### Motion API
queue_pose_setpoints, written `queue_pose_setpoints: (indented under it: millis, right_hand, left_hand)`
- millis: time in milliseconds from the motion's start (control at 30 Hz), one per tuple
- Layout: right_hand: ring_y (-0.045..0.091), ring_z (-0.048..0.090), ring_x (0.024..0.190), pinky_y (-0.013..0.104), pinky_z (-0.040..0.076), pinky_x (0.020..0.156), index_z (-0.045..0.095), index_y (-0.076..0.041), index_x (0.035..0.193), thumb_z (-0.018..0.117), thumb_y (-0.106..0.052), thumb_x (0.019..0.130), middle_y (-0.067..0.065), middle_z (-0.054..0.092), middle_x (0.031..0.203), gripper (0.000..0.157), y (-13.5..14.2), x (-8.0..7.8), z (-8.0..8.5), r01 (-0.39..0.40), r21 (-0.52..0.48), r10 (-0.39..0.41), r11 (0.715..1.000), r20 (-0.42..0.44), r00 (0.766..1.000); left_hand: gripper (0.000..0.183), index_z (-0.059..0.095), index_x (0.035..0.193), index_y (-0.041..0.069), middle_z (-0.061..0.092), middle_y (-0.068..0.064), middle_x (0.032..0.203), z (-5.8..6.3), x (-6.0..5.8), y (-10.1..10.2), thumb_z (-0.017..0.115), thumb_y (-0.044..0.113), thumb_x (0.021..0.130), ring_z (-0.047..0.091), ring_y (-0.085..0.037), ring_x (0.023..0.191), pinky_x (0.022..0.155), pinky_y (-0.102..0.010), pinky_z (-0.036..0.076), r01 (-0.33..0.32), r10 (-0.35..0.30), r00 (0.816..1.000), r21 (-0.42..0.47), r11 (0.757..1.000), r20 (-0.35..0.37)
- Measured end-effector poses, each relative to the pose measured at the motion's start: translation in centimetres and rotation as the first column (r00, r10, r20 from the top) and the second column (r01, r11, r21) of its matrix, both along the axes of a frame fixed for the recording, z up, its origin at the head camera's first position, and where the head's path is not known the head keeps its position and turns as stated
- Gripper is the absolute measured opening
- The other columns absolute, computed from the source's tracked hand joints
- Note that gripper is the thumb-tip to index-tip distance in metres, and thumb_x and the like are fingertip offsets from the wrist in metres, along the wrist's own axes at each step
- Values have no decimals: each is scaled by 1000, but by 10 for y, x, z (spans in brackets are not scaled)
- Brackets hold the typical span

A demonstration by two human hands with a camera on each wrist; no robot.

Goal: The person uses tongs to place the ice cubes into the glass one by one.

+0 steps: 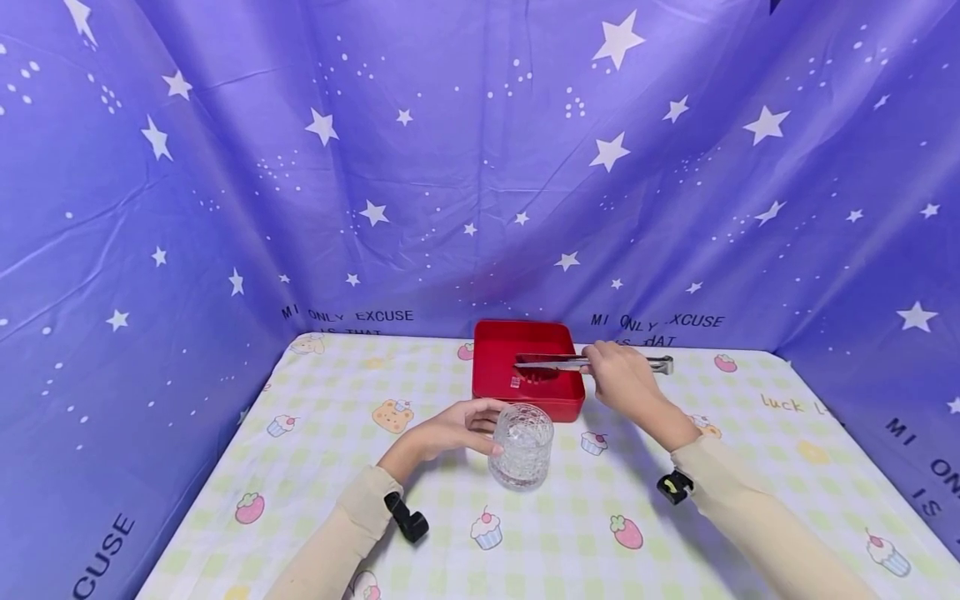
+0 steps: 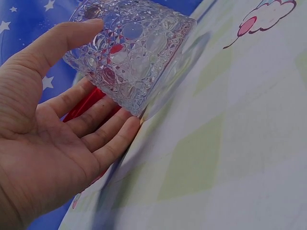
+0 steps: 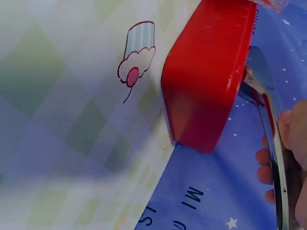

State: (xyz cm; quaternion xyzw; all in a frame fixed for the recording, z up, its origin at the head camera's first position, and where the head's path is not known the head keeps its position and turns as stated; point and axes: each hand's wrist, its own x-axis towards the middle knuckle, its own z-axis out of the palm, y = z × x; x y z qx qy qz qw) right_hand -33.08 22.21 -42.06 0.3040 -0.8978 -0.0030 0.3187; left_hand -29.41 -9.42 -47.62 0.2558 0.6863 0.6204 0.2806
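Note:
A clear glass tumbler (image 1: 522,448) with a cut, faceted pattern stands on the table in front of the red box. My left hand (image 1: 459,431) holds it from the left side. In the left wrist view the thumb (image 2: 72,36) lies on the near side of the glass, with fingertips at its far side and base. My right hand (image 1: 621,377) grips metal tongs (image 1: 555,363) above the red box (image 1: 528,407). The tong tips reach over the box's inside; in the right wrist view a small pale piece (image 3: 254,80) shows between them, its kind unclear.
A checked cloth with cupcake and strawberry prints covers the table (image 1: 300,500). Behind it and at the sides hangs a blue curtain (image 1: 480,167) with white stars. The red box stands near the table's back edge, close to the curtain.

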Motion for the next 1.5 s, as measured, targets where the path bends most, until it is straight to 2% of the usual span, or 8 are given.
queue_pose_setpoints:
  millis: [300,500,867,1067,1267,1500]
  right_hand:
    - [27,58,65,36,47,53,61,-2,81,76,-12,88,7,58,71,19,-6,-12,-5,19,94,-25,995,63,998]
    - [28,59,65,37,46,52,59,-4,77,77,-13,88,8,60,71,23,-11,-16,-6,14,110,-20,994,54,998]
    - [29,60,66,37,47,52,60,-3,78,77,-10,86,8,61,71,20,-16,-16,-5,38,124,-40,991,16,999]
    - [28,58,64,36,46,51,60,-3,77,79,-9,85,8,59,69,22,-15,-15,-8,34,99,-33,995,-18,999]
    - [28,59,64,37,46,51,63,-2,80,77,-7,84,9,60,71,16,-11,-11,-6,28,34,-27,999,-39,999]
    - [31,60,66,39,47,52,66,0,87,71,-5,86,11,62,74,8,-3,-5,1,-47,-101,33,994,-138,990]
  left_hand:
    - [65,50,148,7,54,-15,147,-1,-2,1,76,8,89,54,-22,130,114,-33,45,10,-10,1000,4,1000,-6]
    - [64,51,147,8,56,-14,144,-1,-4,2,76,8,89,54,-22,129,113,-33,46,9,-9,1000,3,1000,-6]
    - [64,51,147,9,56,-12,144,0,-5,3,77,8,88,54,-20,128,112,-33,46,1,-1,1000,-8,1000,-3]
    - [64,51,147,8,56,-12,143,-1,-4,3,77,7,88,54,-19,127,111,-31,46,0,0,1000,-9,1000,0]
    - [64,51,147,7,55,-13,145,-1,-3,1,77,8,88,54,-20,128,112,-31,46,4,-4,1000,-3,1000,-2]
    - [63,51,147,8,54,-13,147,-1,-1,1,76,8,88,54,-21,129,113,-33,45,-2,2,1000,-9,1000,-4]
